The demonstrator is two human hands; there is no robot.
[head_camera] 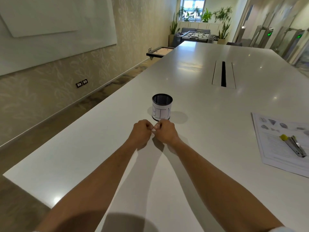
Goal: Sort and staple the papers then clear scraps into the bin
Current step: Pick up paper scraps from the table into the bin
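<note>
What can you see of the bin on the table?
The bin is a small round black mesh cup, upright on the white table, open at the top. A white paper band wraps its side, with BIN handwritten on it. Nothing shows inside from this angle. It stands just beyond the two hands, left hand and right hand, which do not touch it.

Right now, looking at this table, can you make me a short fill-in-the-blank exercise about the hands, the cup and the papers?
1. The mesh cup carries the handwritten word ____.
2. The stapler lies on the ____.
3. Both hands, left and right, meet just in front of the ____.
4. The papers lie on the person's ____ side.

Missing words: BIN; papers; cup; right
</note>
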